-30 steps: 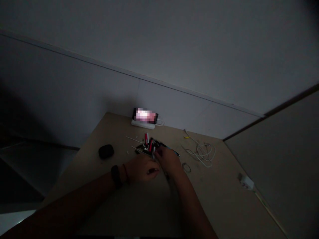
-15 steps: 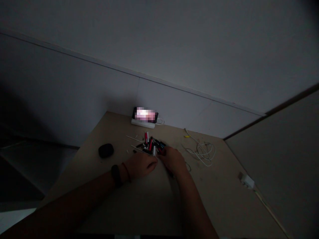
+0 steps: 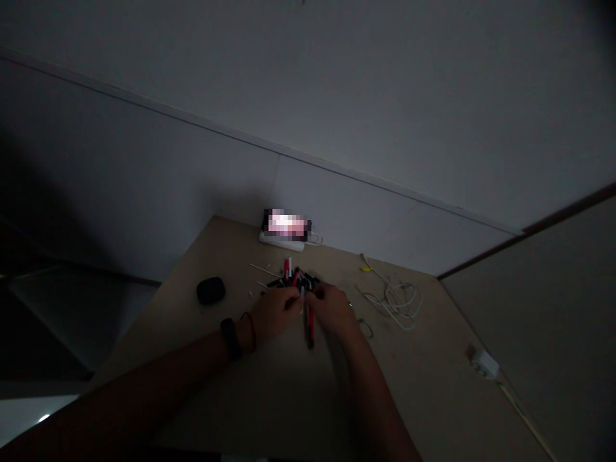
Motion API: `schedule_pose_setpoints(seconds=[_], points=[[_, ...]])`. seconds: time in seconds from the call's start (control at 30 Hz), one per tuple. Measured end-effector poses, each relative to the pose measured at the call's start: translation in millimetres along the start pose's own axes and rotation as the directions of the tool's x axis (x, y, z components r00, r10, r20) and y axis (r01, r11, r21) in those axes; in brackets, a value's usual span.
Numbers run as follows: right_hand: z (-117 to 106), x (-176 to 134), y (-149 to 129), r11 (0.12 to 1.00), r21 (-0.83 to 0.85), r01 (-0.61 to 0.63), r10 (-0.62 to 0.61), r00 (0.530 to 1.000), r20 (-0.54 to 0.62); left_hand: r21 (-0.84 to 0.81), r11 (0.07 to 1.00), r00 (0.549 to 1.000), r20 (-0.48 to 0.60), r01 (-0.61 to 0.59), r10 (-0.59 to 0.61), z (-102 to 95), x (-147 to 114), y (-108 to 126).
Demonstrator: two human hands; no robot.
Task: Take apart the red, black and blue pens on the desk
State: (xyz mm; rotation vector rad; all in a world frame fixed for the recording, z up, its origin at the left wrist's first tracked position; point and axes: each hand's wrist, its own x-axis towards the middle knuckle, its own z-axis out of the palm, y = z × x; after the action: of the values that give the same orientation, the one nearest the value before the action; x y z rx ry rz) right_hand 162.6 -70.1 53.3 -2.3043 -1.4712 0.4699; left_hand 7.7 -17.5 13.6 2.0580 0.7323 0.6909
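A pile of pens and markers [image 3: 297, 277], mostly black, red and white, lies in the middle of the desk. At its near edge, my left hand [image 3: 275, 312] is closed, and whatever its fingertips hold is hidden in the dim light. My right hand [image 3: 332, 308] is just beside it, fingers pinched on the upper end of a red pen [image 3: 311, 326]. The pen points down toward me, with a dark lower tip. Both hands nearly touch in front of the pile and cover part of it.
Behind the pile a lit phone [image 3: 287, 224] leans on a white block [image 3: 282, 242] by the wall. A black rounded case [image 3: 210, 290] sits to the left. Coiled white cable [image 3: 394, 301] lies at right, and a white plug adapter [image 3: 486, 364] is near the right edge.
A red pen now shows below my right fingers, pointing toward me. My left hand has shifted slightly up and right. The view has moved a little to the left.
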Motion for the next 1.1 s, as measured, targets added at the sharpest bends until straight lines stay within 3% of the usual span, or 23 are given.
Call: schedule_pose_setpoints(seconds=[0.07,0.1,0.2,0.27,0.33,0.43,0.5,0.63,0.73,0.87,1.1], points=[[3.9,5.0,0.0,0.959,0.279,0.047,-0.030,0.997,-0.064,-0.110,0.994,0.998,-0.053,0.028,-0.034,0.2,2.6,-3.0],[7.0,7.0,-0.8,0.896,0.440,0.062,-0.029,0.996,-0.082,-0.178,0.983,0.996,-0.063,0.046,-0.058,0.0,3.7,-4.2],[18.2,9.4,-5.8,0.539,0.841,-0.047,0.053,0.998,0.022,-0.397,0.913,0.991,-0.047,0.096,-0.124,-1.6,5.1,-6.2],[24.9,8.4,-9.3,0.311,0.948,-0.075,0.055,0.997,0.061,-0.493,0.865,0.991,-0.033,0.097,-0.130,-2.2,5.0,-6.8],[29.5,6.2,-11.9,0.167,0.985,-0.052,0.029,0.998,0.048,-0.563,0.822,0.989,-0.045,0.089,-0.138,-1.4,4.7,-7.2],[34.4,2.5,-14.7,0.099,0.994,-0.044,-0.019,0.999,0.047,-0.681,0.721,0.959,-0.101,0.128,-0.266,2.6,5.2,-8.8],[38.4,0.2,-17.1,0.081,0.994,-0.067,-0.043,0.997,0.070,-0.700,0.704,0.940,-0.147,0.120,-0.306,4.8,5.9,-10.4],[48.6,-2.9,-21.9,-0.011,0.994,-0.107,-0.115,0.988,0.105,-0.671,0.741,0.962,-0.193,0.013,-0.192,3.0,6.4,-11.4],[56.2,-3.6,-22.4,-0.002,0.994,-0.110,-0.181,0.978,0.107,-0.655,0.756,0.972,-0.184,-0.011,-0.144,-0.5,6.7,-9.8],[66.2,-2.9,-22.4,0.105,0.994,-0.006,-0.200,0.979,0.027,-0.659,0.751,0.969,-0.147,0.052,-0.196,-1.7,7.2,-8.3],[73.6,-7.6,-35.0,0.446,0.865,0.230,-0.176,0.970,-0.168,-0.697,0.709,0.952,-0.134,0.107,-0.276,1.0,5.6,-10.0]])
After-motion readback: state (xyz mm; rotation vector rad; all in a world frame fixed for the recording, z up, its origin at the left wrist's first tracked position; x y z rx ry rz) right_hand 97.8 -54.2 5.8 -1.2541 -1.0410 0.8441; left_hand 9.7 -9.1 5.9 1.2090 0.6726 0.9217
